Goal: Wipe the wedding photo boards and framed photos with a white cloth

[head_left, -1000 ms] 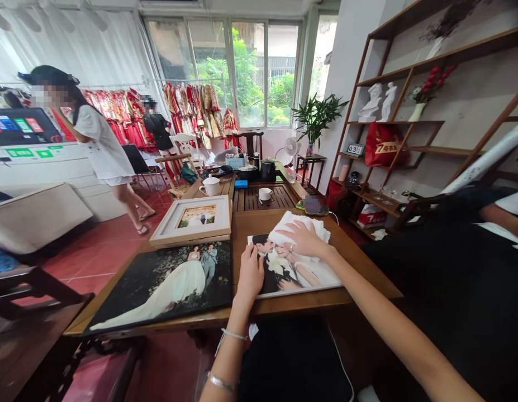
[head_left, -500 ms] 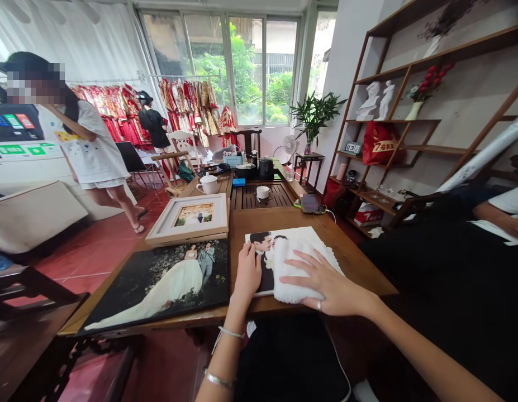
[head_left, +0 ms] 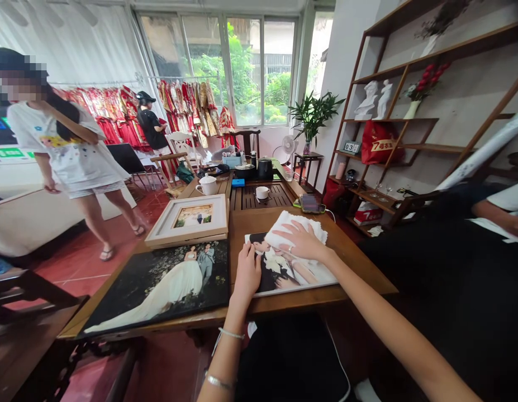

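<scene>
A wedding photo panel (head_left: 279, 268) lies on the wooden table (head_left: 351, 262), with two people close together in its print. My left hand (head_left: 247, 268) grips the panel's left edge, thumb on the print and fingers along the side. A white fluffy cloth (head_left: 315, 229) covers the panel's upper part. Flat on that cloth presses my right hand (head_left: 303, 241), its fingers spread and a ring on one of them. Left of the panel is a larger dark wedding photo panel (head_left: 166, 285). A white-framed photo (head_left: 187, 218) sits just behind it.
Farther back are a lidded white cup (head_left: 207, 184), a slatted tea tray (head_left: 279, 195) with a small cup (head_left: 262, 192), and a phone (head_left: 309, 204) with a cable. A person (head_left: 70, 145) walks at left; another person's arm (head_left: 502, 209) shows at right.
My right hand and the cloth have slid up and away across the panel, uncovering its lower part. My left hand has stayed put. The person at left has moved farther left.
</scene>
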The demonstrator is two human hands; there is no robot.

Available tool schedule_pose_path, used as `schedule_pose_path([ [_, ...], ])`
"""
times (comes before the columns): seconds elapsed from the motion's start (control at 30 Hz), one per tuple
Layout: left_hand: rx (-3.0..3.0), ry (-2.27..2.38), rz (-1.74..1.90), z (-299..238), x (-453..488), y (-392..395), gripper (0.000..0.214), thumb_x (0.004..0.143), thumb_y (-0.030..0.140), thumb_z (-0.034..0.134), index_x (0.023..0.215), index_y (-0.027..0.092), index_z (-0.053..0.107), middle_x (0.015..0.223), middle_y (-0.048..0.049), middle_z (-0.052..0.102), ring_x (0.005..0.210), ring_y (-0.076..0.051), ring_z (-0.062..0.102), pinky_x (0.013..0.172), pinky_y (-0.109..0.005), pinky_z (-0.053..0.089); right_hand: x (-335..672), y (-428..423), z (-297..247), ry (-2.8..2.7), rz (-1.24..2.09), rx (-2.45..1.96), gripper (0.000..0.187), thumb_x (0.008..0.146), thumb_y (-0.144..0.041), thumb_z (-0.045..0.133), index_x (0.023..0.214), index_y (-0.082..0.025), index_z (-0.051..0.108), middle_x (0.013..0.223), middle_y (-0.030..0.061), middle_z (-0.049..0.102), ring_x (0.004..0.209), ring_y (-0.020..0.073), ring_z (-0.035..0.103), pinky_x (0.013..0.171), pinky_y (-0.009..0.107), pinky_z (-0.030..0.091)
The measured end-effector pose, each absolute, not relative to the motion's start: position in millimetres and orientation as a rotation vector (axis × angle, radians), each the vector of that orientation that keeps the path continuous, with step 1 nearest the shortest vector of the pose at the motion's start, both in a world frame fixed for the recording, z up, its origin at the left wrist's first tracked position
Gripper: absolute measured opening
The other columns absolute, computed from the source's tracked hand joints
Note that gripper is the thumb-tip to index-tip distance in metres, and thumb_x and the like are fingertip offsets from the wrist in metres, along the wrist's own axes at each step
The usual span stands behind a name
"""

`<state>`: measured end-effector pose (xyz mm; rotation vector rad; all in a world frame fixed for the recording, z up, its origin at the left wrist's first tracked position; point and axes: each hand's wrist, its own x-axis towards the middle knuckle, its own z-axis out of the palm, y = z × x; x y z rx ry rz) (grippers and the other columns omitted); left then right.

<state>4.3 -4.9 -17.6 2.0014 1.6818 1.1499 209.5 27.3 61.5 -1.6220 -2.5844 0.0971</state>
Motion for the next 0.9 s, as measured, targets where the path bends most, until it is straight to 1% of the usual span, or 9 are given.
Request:
schedule_pose_path([
  [0.1,1.984,1.676,1.157,-17.3,4.2,-5.6,0.043,0.09,0.022,0.043,0.13,0.01,0.055,0.144,-0.0216,0.047,0.139,-0.032,0.039,0.116,-0.05,0.03,196.3,30.2,60.6,-2.527,0.086,-1.676,0.052,0.095,-0.053,0.035,0.146,-0.041,0.038,0.156,0.0042,0.033,0.144,0.0375,0.017,0.107,0.072,0.011],
  [0.23,1.991,1.668,1.133,-16.0,4.4,-7.1,0.045,0.091,0.022,0.042,0.132,0.007,0.053,0.145,-0.023,0.046,0.14,-0.032,0.038,0.116,-0.049,0.029,190.6,11.2,56.0,-2.586,0.082,-1.533,0.051,0.095,-0.053,0.038,0.144,-0.04,0.042,0.155,0.0043,0.035,0.144,0.0366,0.016,0.11,0.067,0.009],
  [0.37,1.982,1.656,1.169,-17.3,5.0,-7.5,0.045,0.09,0.022,0.043,0.132,0.01,0.053,0.145,-0.0212,0.046,0.14,-0.031,0.038,0.116,-0.049,0.029,199.4,-26.2,54.9,-2.666,0.086,-1.33,0.049,0.094,-0.054,0.043,0.142,-0.042,0.045,0.154,0.0039,0.037,0.143,0.0362,0.018,0.11,0.066,0.007],
  [0.5,1.964,1.658,1.215,-18.3,6.5,-7.7,0.043,0.09,0.024,0.044,0.13,0.012,0.054,0.144,-0.0197,0.048,0.138,-0.03,0.04,0.116,-0.05,0.029,214.3,-62.6,60.4,-2.728,0.164,-1.192,0.05,0.091,-0.053,0.051,0.14,-0.044,0.046,0.153,0.0034,0.038,0.143,0.035,0.019,0.111,0.066,0.006],
  [0.6,1.96,1.67,1.211,-17.6,7.2,-8.2,0.043,0.09,0.024,0.044,0.13,0.011,0.054,0.145,-0.0204,0.048,0.138,-0.031,0.04,0.116,-0.051,0.029,224.4,-75.7,65.1,-2.763,0.25,-1.115,0.052,0.088,-0.052,0.057,0.139,-0.045,0.047,0.153,0.0008,0.039,0.145,0.032,0.019,0.113,0.063,0.004],
  [0.73,1.963,1.677,1.208,-16.2,7.2,-8.7,0.043,0.09,0.024,0.044,0.13,0.012,0.055,0.144,-0.0198,0.048,0.138,-0.03,0.041,0.116,-0.05,0.029,230.1,-67.3,66.4,-2.762,0.284,-1.111,0.052,0.089,-0.057,0.054,0.139,-0.043,0.049,0.154,0.0001,0.038,0.144,0.0307,0.021,0.115,0.059,0.005],
  [0.8,1.973,1.683,1.199,-15.8,7.0,-8.8,0.043,0.09,0.024,0.044,0.129,0.012,0.055,0.144,-0.0204,0.049,0.138,-0.031,0.041,0.115,-0.05,0.03,228.7,-54.0,64.9,-2.751,0.265,-1.158,0.052,0.09,-0.058,0.051,0.139,-0.044,0.048,0.154,-0.0001,0.038,0.144,0.031,0.021,0.115,0.06,0.005],
  [0.9,1.982,1.694,1.174,-15.9,6.4,-8.9,0.042,0.09,0.023,0.043,0.129,0.01,0.055,0.144,-0.0226,0.048,0.138,-0.032,0.04,0.115,-0.051,0.03,221.6,-28.0,62.1,-2.713,0.21,-1.287,0.051,0.092,-0.056,0.048,0.141,-0.043,0.046,0.155,0.0008,0.036,0.144,0.0325,0.019,0.113,0.063,0.008],
])
